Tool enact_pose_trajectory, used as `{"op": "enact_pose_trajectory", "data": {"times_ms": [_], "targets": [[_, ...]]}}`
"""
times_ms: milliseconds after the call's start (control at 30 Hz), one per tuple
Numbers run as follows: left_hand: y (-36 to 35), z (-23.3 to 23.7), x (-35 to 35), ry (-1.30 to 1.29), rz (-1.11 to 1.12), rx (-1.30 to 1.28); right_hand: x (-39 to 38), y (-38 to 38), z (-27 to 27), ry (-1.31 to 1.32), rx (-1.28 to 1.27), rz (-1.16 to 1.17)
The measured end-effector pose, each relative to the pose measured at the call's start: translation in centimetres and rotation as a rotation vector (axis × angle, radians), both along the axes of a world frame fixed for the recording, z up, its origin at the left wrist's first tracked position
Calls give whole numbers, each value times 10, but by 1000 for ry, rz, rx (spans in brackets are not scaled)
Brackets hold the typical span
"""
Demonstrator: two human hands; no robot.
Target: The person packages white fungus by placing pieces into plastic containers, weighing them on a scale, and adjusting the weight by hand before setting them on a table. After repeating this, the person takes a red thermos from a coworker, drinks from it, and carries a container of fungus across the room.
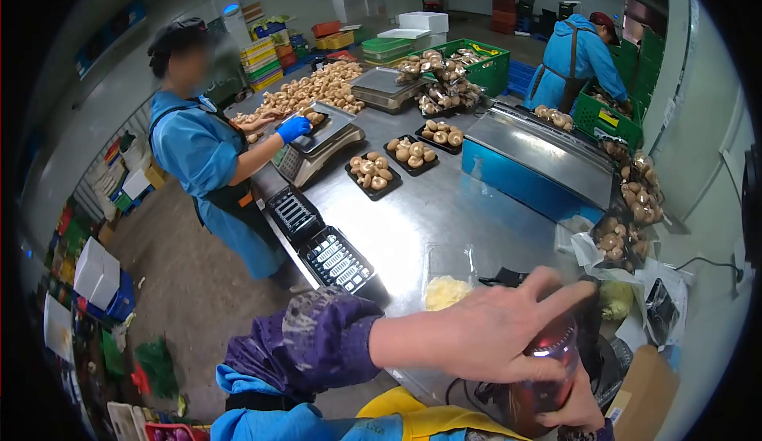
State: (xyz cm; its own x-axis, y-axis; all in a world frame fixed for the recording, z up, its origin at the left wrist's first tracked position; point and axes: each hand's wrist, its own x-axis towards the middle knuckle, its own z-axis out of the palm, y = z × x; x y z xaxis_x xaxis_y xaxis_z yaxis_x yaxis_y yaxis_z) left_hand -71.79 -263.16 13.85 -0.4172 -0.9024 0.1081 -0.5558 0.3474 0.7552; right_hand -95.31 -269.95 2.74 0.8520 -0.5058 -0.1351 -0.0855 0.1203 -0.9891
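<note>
My left hand [496, 330] reaches in from the left in a purple sleeve, its fingers curled over the upper part of a reddish see-through jar [553, 347]. Lower down, my right hand [583, 409] wraps round the same jar from the right side. Much of the jar is hidden behind my fingers, so its lid and contents cannot be made out. Just beyond my left wrist, a pale yellow crumpled lump [447, 292] lies on the metal table [429, 227].
Trays of mushrooms [371, 173] sit mid-table, near stacked black trays [337, 260] and a wrapping machine [532, 159]. Wrapped packs [615, 238] lie at right. A co-worker [206, 139] holds a tray over a scale [317, 151]; another person [575, 64] bends over a green crate [607, 119].
</note>
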Motion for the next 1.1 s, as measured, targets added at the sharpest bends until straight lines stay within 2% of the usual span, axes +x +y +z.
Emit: {"op": "enact_pose_trajectory", "data": {"times_ms": [33, 100, 167, 200, 233, 300, 333, 367, 400, 433, 500, 567, 600, 633, 700, 733, 767, 833, 867, 900, 967, 1100], "targets": [[-1, 4, -2, -242, 168, 157, 0, -2, -5, -1, -2, -3], [-6, -7, -1, -317, 168, 214, 1, -6, -10, -10, 9, 29], [-12, -20, 11, -5, -225, 13, -1, -6, -10, -4, 15, 42], [-19, -26, 13, 64, -378, -292, -3, -7, -13, -37, 87, 74], [-20, -31, 14, 64, -378, -291, -5, -8, -14, -68, 158, 106], [-18, -21, 13, 160, -233, -296, 1, -5, -9, -72, 185, 57], [-14, -14, 11, 260, -94, -91, 2, -6, -7, -55, 84, -14], [-14, -8, 7, 262, -100, -90, 3, -7, -6, -38, -18, -86], [-15, -2, 3, 0, 43, 69, 1, -13, -6, 38, -154, -54], [-17, 0, 0, -264, 185, 224, -1, -16, -4, 40, -156, -61], [-24, -18, 0, -241, 165, 316, -3, -20, -2, 121, -211, 13], [-28, -29, 10, 92, -235, -14, -2, -19, -6, 51, -115, -14], [-29, -28, 14, 86, -334, -106, -2, -20, -7, -5, 27, 38], [-27, -28, 14, 85, -342, -104, -2, -19, -8, -61, 171, 91], [-23, -26, 9, 221, -173, 0, 1, -18, -3, -77, 198, 52], [-23, -23, 5, 153, -64, -12, 0, -19, -5, -18, 47, 30], [-24, -21, 1, 150, -80, -8, -2, -20, -5, 44, -103, 5], [-27, -19, -11, -240, 105, 86, 1, -19, 7, 119, -120, -31], [-26, -36, -17, -207, 187, 8, 0, -22, 7, 139, -127, 35], [-25, -38, -20, -206, 144, 10, -3, -23, 6, 161, -131, 84], [-25, -36, -16, -162, 64, -150, -8, -23, -10, 59, -169, 145], [-32, -30, -19, -217, -131, -143, -4, -21, -16, 45, -62, 366]]}}
